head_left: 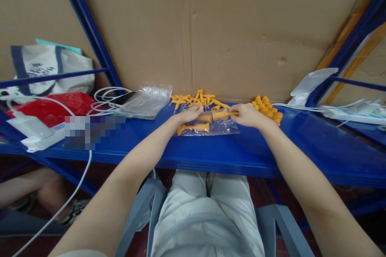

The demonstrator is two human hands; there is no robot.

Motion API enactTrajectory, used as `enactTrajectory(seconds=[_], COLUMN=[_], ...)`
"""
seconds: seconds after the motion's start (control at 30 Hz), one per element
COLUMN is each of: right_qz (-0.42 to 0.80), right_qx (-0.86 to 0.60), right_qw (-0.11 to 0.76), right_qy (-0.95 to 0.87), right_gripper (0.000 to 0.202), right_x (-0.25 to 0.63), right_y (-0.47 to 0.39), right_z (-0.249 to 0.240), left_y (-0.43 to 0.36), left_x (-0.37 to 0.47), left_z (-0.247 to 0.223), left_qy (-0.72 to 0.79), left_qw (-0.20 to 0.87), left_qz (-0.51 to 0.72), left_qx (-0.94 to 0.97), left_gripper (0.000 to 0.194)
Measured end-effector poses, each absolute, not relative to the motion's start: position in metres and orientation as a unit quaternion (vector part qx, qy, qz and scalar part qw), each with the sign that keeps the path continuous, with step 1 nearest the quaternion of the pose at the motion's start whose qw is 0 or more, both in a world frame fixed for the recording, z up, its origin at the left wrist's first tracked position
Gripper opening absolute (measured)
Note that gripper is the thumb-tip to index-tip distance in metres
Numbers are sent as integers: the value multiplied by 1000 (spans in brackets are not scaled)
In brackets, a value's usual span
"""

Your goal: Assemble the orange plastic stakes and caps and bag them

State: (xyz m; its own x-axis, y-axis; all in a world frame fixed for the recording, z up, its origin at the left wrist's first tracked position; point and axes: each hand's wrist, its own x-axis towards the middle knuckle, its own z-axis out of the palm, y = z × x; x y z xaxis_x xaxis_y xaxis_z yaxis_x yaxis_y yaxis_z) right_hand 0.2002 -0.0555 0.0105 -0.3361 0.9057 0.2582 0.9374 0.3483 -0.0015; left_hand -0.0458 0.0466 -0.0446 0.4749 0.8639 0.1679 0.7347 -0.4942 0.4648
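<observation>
A clear plastic bag (224,128) lies at the front of the blue shelf, with several orange plastic parts in or on it, among them a flared orange piece (194,128). My left hand (191,115) is closed at the bag's upper left edge, its fingertips partly hidden. At the bag's right side, my right hand (245,115) pinches a small orange part (233,113) beside a wider orange piece (220,115). Behind my hands is a heap of branched orange parts (208,98) with small metal chains. Orange ribbed pieces (265,108) are grouped just past my right hand.
Flat clear bags (147,102) lie to the left, near white cables (110,98) and a power strip (45,138). A cardboard wall (229,28) closes off the back. Blue posts (87,20) stand at the sides. Another person's leg (39,186) shows at lower left.
</observation>
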Motion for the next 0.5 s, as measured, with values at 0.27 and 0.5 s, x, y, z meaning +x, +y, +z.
enactTrajectory(seconds=[0.27, 0.5], right_qz=[-127, -185], right_qx=[-551, -577], right_qw=[106, 76], right_qy=[-818, -792], right_gripper=[32, 34], right_x=[192, 184], right_y=[-54, -67], right_z=[4, 8], left_y=[35, 34], left_x=[-45, -42], left_z=[-38, -38], left_qy=[463, 466], left_qw=[241, 268], left_qz=[207, 216], left_qx=[828, 815], left_gripper=[54, 50])
